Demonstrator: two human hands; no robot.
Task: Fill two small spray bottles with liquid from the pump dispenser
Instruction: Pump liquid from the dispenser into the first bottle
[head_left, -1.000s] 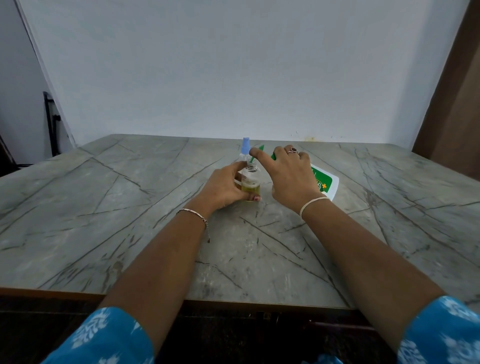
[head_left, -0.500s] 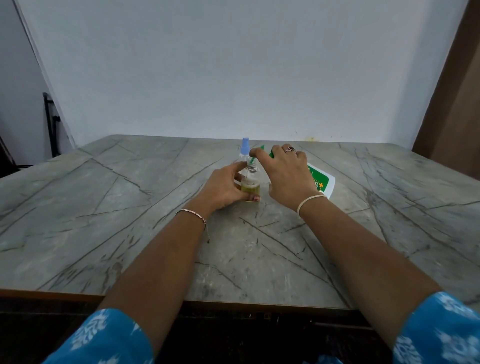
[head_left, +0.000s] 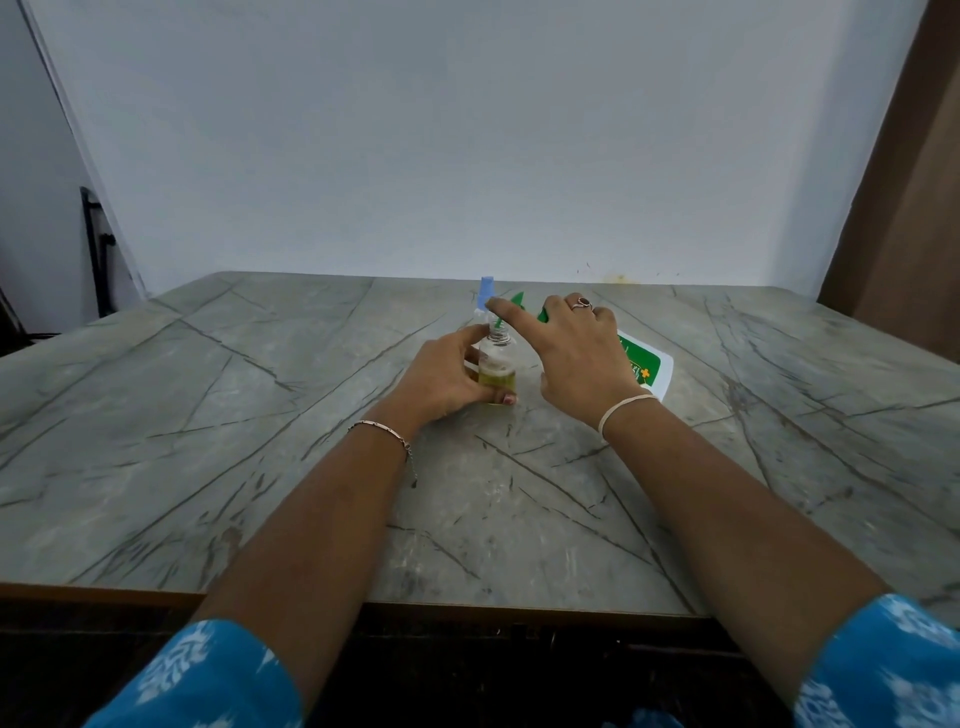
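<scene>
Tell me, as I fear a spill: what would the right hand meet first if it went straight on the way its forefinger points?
Likely the blue-capped bottle, just beyond the right hand; depth is unclear, so it may stand farther back.

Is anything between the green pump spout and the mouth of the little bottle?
Nothing visible. The green spout reaches the uncapped neck of the small bottle, held by the left hand; the blue-capped bottle stands behind.
</scene>
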